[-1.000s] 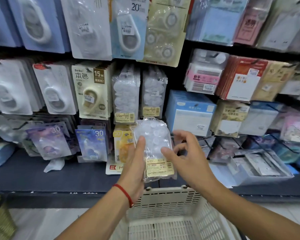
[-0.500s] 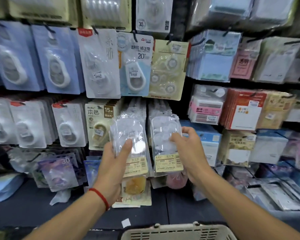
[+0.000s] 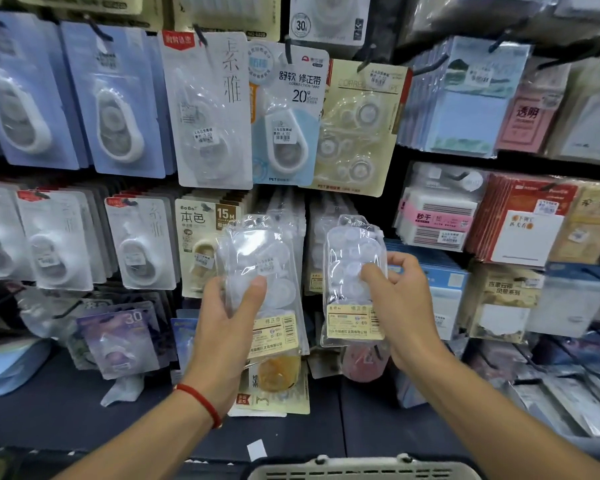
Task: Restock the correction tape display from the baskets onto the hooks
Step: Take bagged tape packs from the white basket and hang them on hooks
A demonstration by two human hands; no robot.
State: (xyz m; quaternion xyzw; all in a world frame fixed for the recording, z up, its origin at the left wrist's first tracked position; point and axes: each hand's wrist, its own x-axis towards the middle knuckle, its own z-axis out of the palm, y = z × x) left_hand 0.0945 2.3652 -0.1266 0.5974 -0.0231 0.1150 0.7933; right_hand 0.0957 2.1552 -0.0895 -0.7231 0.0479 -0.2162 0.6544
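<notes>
1. Clear plastic is the material of both refill packs. The left hand [image 3: 227, 327] holds the left pack [image 3: 260, 285] near the centre of the frame, thumb in front and fingers curled behind it.
2. The right hand [image 3: 400, 303] pinches the right pack [image 3: 354, 282] with bent fingers, right of centre.
3. I think the hang hole of each pack should be lined up with its hook tip, then the pack pushed straight back onto the matching rows [image 3: 312, 209]; the hooks themselves are hidden.
4. Only the rim of the white basket [image 3: 361, 471] shows at the lower edge; what it contains cannot be seen.
</notes>
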